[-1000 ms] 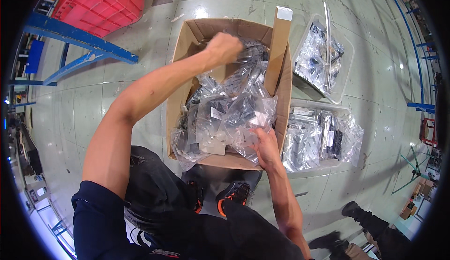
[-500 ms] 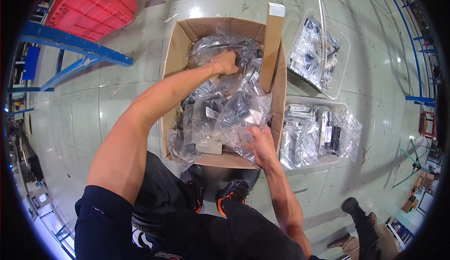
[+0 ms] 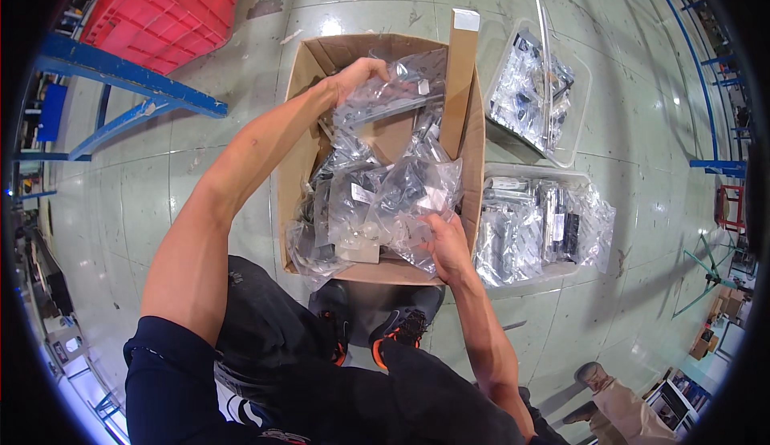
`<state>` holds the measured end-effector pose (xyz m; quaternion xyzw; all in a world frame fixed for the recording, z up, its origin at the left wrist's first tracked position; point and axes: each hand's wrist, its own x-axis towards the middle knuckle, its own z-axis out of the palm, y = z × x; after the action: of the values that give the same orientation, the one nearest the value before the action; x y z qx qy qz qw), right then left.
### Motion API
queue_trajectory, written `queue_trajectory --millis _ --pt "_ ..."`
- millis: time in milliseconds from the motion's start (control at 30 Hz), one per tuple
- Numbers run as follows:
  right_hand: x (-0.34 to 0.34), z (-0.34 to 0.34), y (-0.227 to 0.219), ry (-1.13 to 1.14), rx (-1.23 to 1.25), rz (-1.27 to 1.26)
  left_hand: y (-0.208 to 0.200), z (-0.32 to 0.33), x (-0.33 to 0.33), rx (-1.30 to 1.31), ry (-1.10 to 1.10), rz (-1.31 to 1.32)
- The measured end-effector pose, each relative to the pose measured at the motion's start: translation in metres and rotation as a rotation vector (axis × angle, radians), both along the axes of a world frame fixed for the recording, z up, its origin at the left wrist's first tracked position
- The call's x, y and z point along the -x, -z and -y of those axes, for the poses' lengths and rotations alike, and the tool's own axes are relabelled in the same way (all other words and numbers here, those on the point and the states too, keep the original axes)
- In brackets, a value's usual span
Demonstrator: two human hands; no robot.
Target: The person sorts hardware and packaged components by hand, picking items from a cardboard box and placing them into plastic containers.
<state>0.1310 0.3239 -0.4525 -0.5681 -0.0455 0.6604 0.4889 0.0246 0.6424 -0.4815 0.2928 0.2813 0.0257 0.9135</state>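
Observation:
A cardboard box [image 3: 474,152] stands open in front of my shoes, filled with clear plastic bags of parts. At its far end my left hand [image 3: 362,78] has its fingers closed on a plastic bag [image 3: 413,84] with a long grey part in it. The left fingertips are partly hidden by the film. My right hand [image 3: 446,244], at the near right corner, pinches the edge of another plastic bag [image 3: 417,192] holding dark parts. More bagged parts [image 3: 353,204] lie beside it. Between the bags a patch of brown cardboard [image 3: 389,136] shows.
A long narrow carton [image 3: 461,84] stands inside the box's right wall. To the right are two clear bins [image 3: 585,116] of bagged parts. A blue metal frame [image 3: 144,84] and red crate [image 3: 164,16] are at the left. Another person's leg [image 3: 630,409] shows at lower right.
My left hand has moved up and left, shifting the bag with the long part and exposing brown cardboard beneath. My right hand has stayed in place. The other person's legs have moved.

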Motion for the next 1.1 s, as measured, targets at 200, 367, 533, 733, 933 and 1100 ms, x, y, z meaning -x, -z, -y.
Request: queue_trajectory --millis 200,367,533,733,933,1100 --pt "0.007 -0.005 -0.004 0.01 0.01 0.012 -0.026 -0.032 0.02 -0.99 0.158 -0.122" --pt "0.0 0.001 0.007 0.007 -0.033 0.012 -0.023 -0.006 0.011 -2.43 0.302 -0.085" --pt "0.003 -0.004 0.001 0.059 -0.014 -0.08 0.03 0.012 0.042 -2.714 1.113 -0.315" --pt "-0.002 0.001 -0.002 0.059 -0.004 -0.028 -0.005 0.055 -0.029 -1.749 0.531 -0.607" --pt "-0.002 0.001 -0.006 0.062 0.005 -0.02 0.053 0.079 -0.089 -1.09 -0.032 -1.095" --pt "0.001 0.0 -0.004 0.029 -0.045 -0.04 0.073 0.061 -0.099 -0.837 0.021 -1.12"
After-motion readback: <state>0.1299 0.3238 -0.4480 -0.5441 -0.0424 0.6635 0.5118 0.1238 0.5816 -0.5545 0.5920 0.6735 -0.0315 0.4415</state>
